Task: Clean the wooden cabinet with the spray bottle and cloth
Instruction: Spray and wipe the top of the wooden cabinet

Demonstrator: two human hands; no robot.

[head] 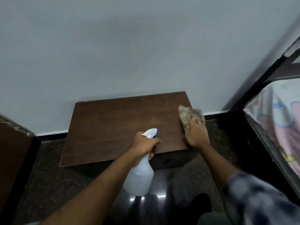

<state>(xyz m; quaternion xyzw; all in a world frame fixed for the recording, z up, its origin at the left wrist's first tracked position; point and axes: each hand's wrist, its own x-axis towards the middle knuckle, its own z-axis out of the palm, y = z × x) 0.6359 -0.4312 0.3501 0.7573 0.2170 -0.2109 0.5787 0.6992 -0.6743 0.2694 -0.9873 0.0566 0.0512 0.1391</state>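
A low dark-brown wooden cabinet stands against the pale wall, its flat top dusty and speckled. My left hand grips the neck of a translucent white spray bottle with a white and blue nozzle, held over the cabinet's front edge and pointing at the top. My right hand lies flat on a crumpled beige cloth at the cabinet's right edge, pressing it onto the wood. Part of the cloth is hidden under my palm.
A bed with a black frame and a patterned sheet stands close on the right. A dark wooden piece of furniture rises at the left. The floor is dark speckled stone, with a black skirting along the wall.
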